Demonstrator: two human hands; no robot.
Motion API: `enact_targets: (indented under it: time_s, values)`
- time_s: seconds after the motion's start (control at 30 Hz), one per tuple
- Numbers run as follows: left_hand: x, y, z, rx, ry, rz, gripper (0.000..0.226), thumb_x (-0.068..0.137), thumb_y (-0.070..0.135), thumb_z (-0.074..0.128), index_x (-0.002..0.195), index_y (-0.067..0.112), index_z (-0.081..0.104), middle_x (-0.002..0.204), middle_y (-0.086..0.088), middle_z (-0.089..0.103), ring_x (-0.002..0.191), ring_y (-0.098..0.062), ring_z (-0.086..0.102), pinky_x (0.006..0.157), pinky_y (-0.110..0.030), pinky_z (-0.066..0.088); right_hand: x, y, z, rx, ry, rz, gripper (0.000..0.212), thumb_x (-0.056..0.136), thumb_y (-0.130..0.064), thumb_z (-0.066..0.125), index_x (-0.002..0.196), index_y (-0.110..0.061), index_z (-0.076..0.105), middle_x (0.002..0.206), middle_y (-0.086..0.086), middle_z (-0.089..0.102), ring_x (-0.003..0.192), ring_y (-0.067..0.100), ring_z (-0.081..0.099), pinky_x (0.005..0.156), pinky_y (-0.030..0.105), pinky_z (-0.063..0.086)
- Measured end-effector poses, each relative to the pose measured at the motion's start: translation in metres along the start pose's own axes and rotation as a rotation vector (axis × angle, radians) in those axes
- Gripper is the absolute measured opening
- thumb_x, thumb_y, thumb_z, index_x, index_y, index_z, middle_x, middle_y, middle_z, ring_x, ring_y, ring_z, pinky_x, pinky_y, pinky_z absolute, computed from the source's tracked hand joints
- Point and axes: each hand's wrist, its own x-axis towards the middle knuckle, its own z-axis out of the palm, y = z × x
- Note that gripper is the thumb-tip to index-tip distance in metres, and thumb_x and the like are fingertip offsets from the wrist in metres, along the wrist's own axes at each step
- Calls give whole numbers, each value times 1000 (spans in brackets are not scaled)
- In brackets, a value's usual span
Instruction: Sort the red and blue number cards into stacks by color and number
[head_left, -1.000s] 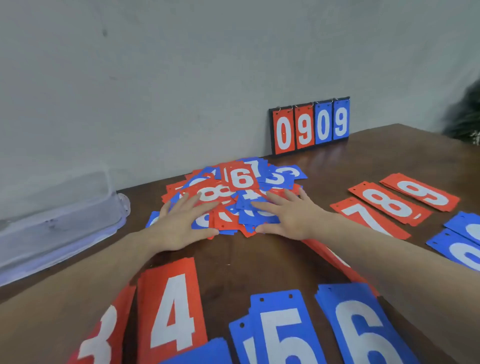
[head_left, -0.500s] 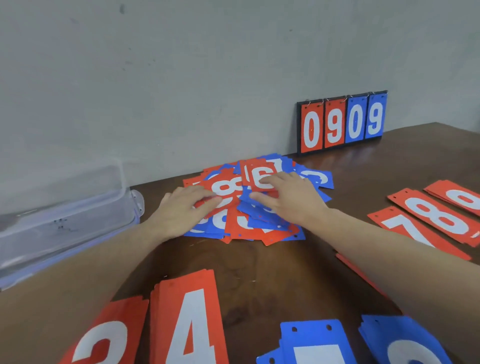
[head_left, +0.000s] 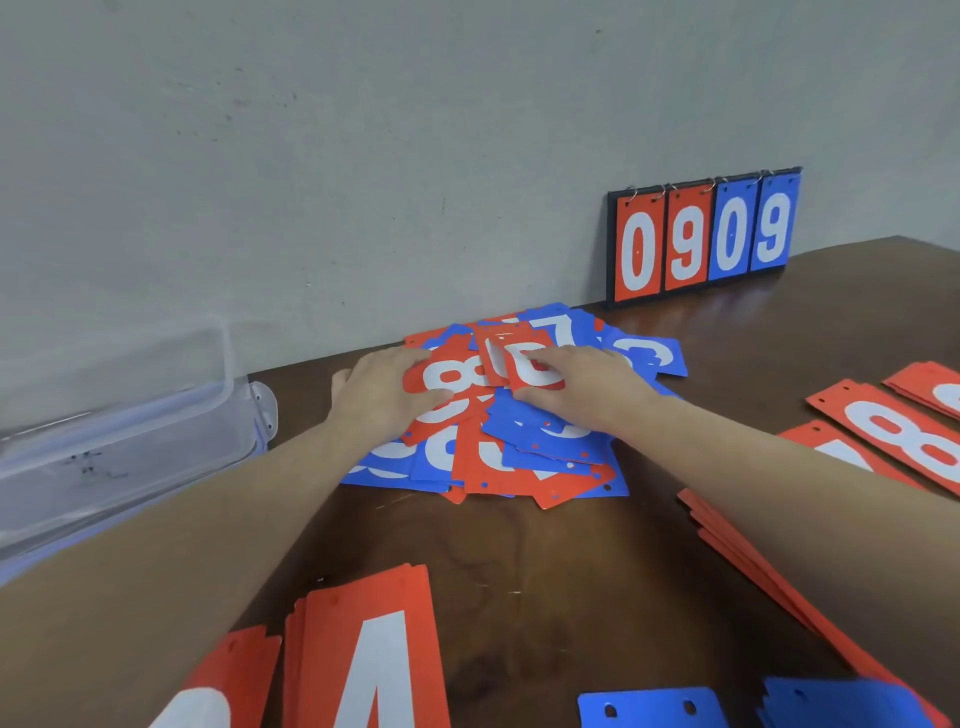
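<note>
Right hand (head_left: 582, 384) is on top of the pile, its grip pinching a red 6 card (head_left: 535, 370) between thumb and fingers at the very top of the heap. Left hand (head_left: 387, 392) is right beside it, fingers curled over the edge of a red 8 card (head_left: 449, 376), thumb under that card's near side, so that grip is closed on the 8. The two cards touch, the 6 overlapping the 8's right end.

Under both hands sits the mixed pile (head_left: 519, 457) of red and blue cards, loose and fanned in every direction on the brown bench (head_left: 545, 582), close to the grey wall.

Out around it, the sorted stacks: a red 4 stack (head_left: 371, 654) at the near edge, another red stack (head_left: 223, 686) just left of it, partly under the left forearm. Two blue stacks (head_left: 649, 709) poke in at the bottom right. A red 8 stack (head_left: 904, 436) lies off to the right, more red cards beside it.

A flip scoreboard (head_left: 704, 239) reading 0909 leans on the wall at the back. A clear plastic box (head_left: 119, 431) sits at the far left.
</note>
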Motion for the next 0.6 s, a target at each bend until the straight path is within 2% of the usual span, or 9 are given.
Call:
enact_targets:
  time_s: [0.13, 0.2, 0.27, 0.3, 0.37, 0.47, 0.6]
  values:
    - [-4, 3, 2, -82, 53, -30, 63, 87, 60, 65, 141, 31, 50, 146, 2, 50, 132, -22, 49, 113, -53, 34, -17, -2, -7, 52, 77, -30, 58, 92, -57, 59, 144, -38, 42, 136, -7, 59, 124, 22, 54, 109, 46, 36]
    - [-7, 6, 4, -49, 118, -12, 57, 87, 56, 68, 137, 31, 54, 144, 0, 51, 130, -23, 48, 110, -51, 33, -25, -2, -10, 244, 74, -44, 59, 91, -39, 68, 144, -37, 43, 139, -6, 57, 123, 22, 54, 101, 35, 44]
    - [-9, 9, 6, -55, 158, 8, 52, 89, 48, 69, 135, 28, 57, 142, -1, 50, 128, -24, 49, 109, -49, 34, -31, -4, -13, 359, 76, -54, 59, 90, -21, 71, 142, -33, 47, 144, -5, 51, 127, 19, 50, 95, 25, 41]
    - [-10, 11, 7, -68, 169, 20, 51, 90, 45, 70, 135, 26, 57, 141, -2, 50, 127, -24, 49, 108, -47, 36, -33, -4, -14, 373, 78, -52, 57, 89, -16, 71, 140, -30, 51, 147, -3, 48, 130, 19, 47, 96, 24, 39]
    - [-12, 12, 8, -82, 191, 38, 53, 90, 36, 71, 138, 20, 56, 144, -2, 49, 126, -25, 51, 108, -44, 42, -36, -7, -15, 392, 53, -6, 51, 90, -15, 70, 138, -26, 55, 150, 0, 45, 134, 21, 45, 102, 26, 39]
    - [-14, 12, 5, -92, 209, 31, 54, 94, 24, 68, 144, 12, 51, 149, -3, 46, 127, -25, 53, 107, -40, 45, -41, -9, -20, 480, 10, 119, 45, 93, -23, 69, 137, -26, 59, 153, 2, 44, 134, 23, 47, 100, 28, 42]
    - [-18, 14, 6, -265, 281, -19, 45, 97, 10, 63, 141, 11, 55, 146, -6, 49, 123, -24, 57, 97, -31, 49, -49, -9, -20, 613, 92, 134, 30, 98, -23, 62, 128, -24, 68, 148, 0, 52, 132, 20, 50, 96, 25, 44]
